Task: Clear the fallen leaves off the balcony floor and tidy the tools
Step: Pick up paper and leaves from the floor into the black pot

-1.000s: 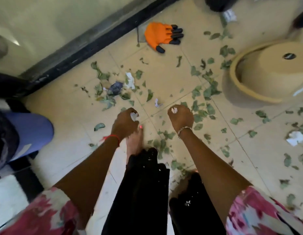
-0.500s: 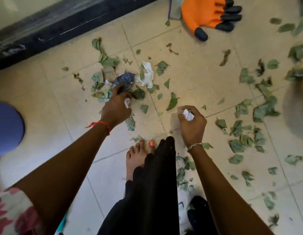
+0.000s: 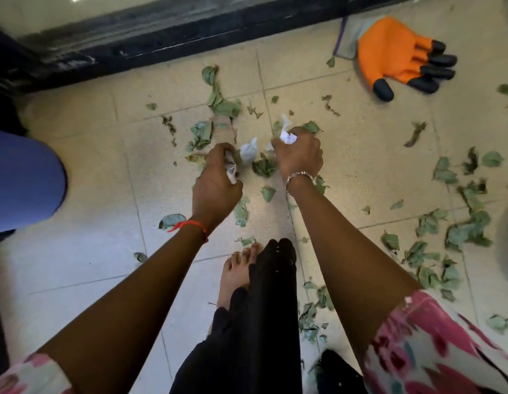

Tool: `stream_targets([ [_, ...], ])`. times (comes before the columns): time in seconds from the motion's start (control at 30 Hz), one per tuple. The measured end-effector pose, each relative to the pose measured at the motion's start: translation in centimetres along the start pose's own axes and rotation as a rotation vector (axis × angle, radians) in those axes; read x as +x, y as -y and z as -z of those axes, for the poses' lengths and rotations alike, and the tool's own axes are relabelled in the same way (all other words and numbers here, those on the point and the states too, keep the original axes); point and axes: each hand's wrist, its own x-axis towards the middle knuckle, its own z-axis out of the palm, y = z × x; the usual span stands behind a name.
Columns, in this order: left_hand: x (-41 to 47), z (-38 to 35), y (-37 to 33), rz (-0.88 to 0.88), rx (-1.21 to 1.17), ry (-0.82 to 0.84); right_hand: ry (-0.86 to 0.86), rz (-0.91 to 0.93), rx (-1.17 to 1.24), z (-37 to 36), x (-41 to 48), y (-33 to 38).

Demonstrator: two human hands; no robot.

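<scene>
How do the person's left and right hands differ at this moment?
The left hand wears a red thread at its wrist; the right hand wears a silver bracelet. The left hand sits lower in the view, the right hand nearer the orange glove. Both grip crumpled white paper scraps over the scattered leaves.

right-edge leaves [image 3: 471, 230] blur; blue object [image 3: 23, 180] cut off.
</scene>
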Motion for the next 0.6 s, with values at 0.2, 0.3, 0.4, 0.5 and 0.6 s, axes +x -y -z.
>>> stream_targets([
  [0.2,-1.3,1.6,2.6,0.364,-0.294,-0.279,0.068,0.2,0.114,-1.1,-1.2,3.0],
  [0.3,-2.5,2.7,4.5,0.459,-0.342,-0.357,0.175,0.207,-0.032,-3.8,-1.6,4.3],
  [0.4,-3.5,3.4,6.9,0.524,-0.384,-0.412,0.2,0.18,-0.182,-6.2,-1.9,5.4],
  [0.5,-4.5,3.9,8.6,0.595,-0.405,-0.438,0.224,0.148,-0.214,-7.6,-1.6,6.1],
  [0.6,-5.9,4.9,8.9,0.657,-0.453,-0.484,0.267,0.049,-0.077,-7.3,-1.8,6.6],
])
